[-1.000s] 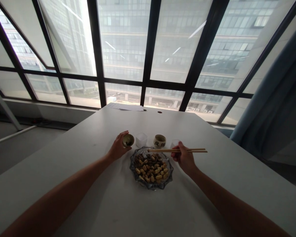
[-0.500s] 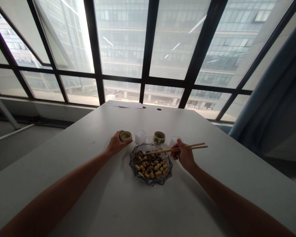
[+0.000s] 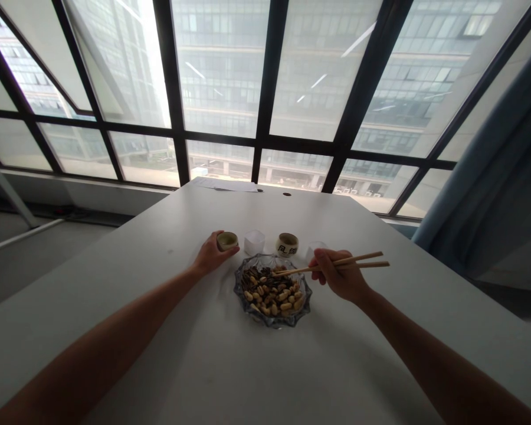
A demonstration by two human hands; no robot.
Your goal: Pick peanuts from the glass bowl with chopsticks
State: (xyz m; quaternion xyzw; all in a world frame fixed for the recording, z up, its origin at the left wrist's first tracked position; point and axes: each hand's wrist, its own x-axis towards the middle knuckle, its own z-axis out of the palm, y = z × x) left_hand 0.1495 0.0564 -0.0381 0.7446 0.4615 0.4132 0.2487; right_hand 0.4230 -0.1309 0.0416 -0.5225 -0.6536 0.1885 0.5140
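Observation:
A scalloped glass dish (image 3: 272, 319) of peanuts and dark seeds sits on the white table (image 3: 230, 366). My right hand (image 3: 341, 277) grips a pair of wooden chopsticks (image 3: 363, 261), whose tips reach down into the nuts at the dish's far right. My left hand (image 3: 210, 255) is curled around a small greenish cup (image 3: 227, 239), which stands upright on the table left of the dish. Behind the dish stand a small clear square cup (image 3: 253, 242), a cream cup with dark lettering (image 3: 287, 244), and a clear cup (image 3: 315, 248) partly hidden by my right hand.
Sheets of paper (image 3: 228, 185) lie at the table's far edge next to a small dark hole (image 3: 287, 193). A large black-framed window (image 3: 265, 88) stands beyond the table. A blue curtain (image 3: 491, 177) hangs at the right.
The left hand has set the greenish cup down from a tilt to upright. The right hand has moved slightly right and lowered the chopstick tips from above the dish into the nuts.

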